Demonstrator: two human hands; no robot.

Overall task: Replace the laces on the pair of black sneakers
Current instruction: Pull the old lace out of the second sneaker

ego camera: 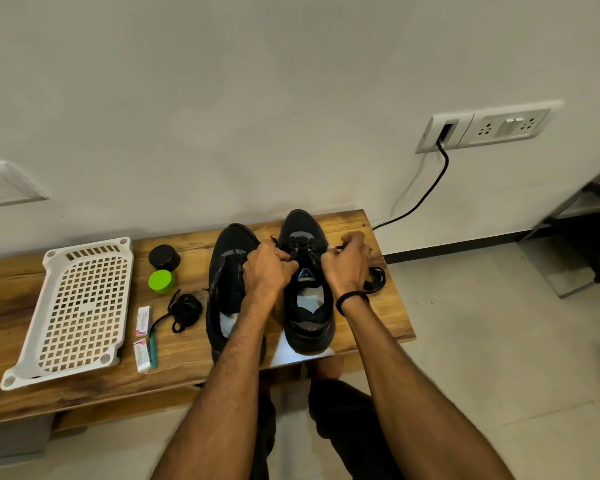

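Note:
Two black sneakers stand side by side on the wooden bench [21, 296], toes to the wall. Over the right sneaker [309, 317] both hands work a black lace threaded through its front eyelets. My left hand [269, 268] pinches one lace end at the shoe's left side. My right hand [349, 263] pinches the other end at the shoe's right side. The left sneaker [227, 271] is partly hidden behind my left forearm. A bundled black lace [184, 310] lies left of the shoes, and another black coil [376, 278] lies behind my right wrist.
A white perforated tray [80, 306] lies on the bench's left part. Beside it stand a black jar [164, 257] and a green jar [161, 281], with two small packets [142, 336] and a green tool nearer me. A black cable [426, 195] runs from the wall socket.

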